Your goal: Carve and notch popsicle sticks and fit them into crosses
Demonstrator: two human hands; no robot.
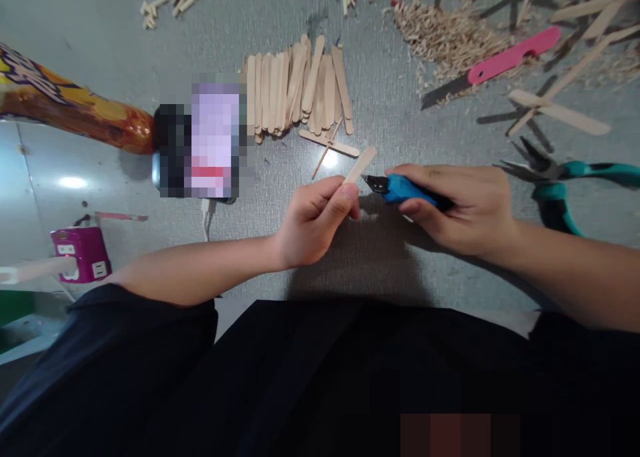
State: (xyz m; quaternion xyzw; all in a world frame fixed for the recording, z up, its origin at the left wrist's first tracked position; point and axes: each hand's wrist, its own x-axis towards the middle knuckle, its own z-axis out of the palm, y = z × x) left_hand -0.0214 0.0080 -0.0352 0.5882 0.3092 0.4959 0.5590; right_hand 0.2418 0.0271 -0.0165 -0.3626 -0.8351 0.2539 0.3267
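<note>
The left hand (316,222) pinches a stick (363,164) slanting forward-right; the knife (404,189) in the closed right hand (470,203) points left, just beside the stick.

The left hand (313,227) is closed, thumb (340,205) over curled fingers (323,190). Near it, the right hand (465,207) grips, index finger (425,173) leading; its other fingers are probably curled underneath. Bare forearms (215,267) angle outward.

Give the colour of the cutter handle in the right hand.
The cutter handle is blue with black parts; head view shows it.
</note>
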